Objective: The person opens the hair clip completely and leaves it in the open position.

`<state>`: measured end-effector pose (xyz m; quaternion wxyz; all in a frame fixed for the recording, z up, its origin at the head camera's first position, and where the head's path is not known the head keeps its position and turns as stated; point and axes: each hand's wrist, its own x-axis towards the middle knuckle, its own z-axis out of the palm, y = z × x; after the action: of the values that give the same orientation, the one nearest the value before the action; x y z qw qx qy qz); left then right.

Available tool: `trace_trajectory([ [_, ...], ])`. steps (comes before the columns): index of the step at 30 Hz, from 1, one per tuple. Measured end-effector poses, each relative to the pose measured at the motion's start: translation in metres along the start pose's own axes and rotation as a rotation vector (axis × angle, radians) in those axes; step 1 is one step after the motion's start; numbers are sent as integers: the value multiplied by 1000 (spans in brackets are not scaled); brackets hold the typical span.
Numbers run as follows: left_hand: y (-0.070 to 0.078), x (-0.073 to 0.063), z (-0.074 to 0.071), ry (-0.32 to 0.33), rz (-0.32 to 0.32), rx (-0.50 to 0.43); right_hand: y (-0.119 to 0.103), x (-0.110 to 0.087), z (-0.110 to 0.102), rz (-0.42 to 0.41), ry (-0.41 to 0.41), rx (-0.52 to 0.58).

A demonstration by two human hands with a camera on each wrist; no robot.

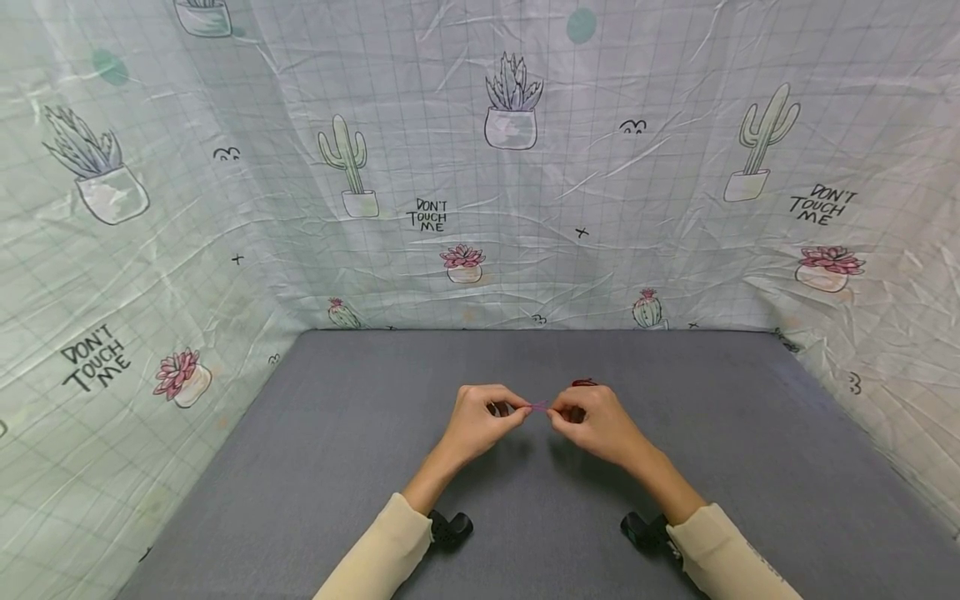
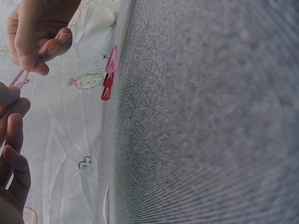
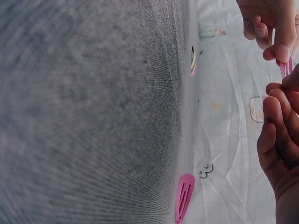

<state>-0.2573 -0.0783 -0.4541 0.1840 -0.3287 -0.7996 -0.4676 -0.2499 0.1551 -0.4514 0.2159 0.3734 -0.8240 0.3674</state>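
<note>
A small pink snap hair clip (image 1: 538, 407) is stretched between my two hands, above the grey table. Its one end is pinched by the thumb and fingertips of my left hand (image 1: 483, 417), the other by those of my right hand (image 1: 596, 421). In the left wrist view the clip (image 2: 19, 80) shows two thin arms spread apart, and in the right wrist view the clip (image 3: 286, 68) has narrow slots along it. Fingertips cover both its ends. Just behind my right hand lies a dark red clip (image 1: 583, 382), partly hidden by that hand.
On the table, a pink clip (image 2: 111, 59) and a red clip (image 2: 107, 88) lie close together. Another pink clip (image 3: 185, 198) shows large in the right wrist view, with a small multicoloured item (image 3: 193, 61) farther off. A cactus-print sheet (image 1: 517, 200) hangs around the grey table (image 1: 390, 367).
</note>
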Motion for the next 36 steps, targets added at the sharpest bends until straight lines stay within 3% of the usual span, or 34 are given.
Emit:
trace_trajectory([
  [9,-1,-3,2,7,-5,2,-2,-2,-2,48,-10,41],
  [21,0,-4,3,17,4,-9,0,-4,-1,43,4,45],
  [36,4,-5,5,6,-42,19,-1,-4,-6,67,-19,74],
])
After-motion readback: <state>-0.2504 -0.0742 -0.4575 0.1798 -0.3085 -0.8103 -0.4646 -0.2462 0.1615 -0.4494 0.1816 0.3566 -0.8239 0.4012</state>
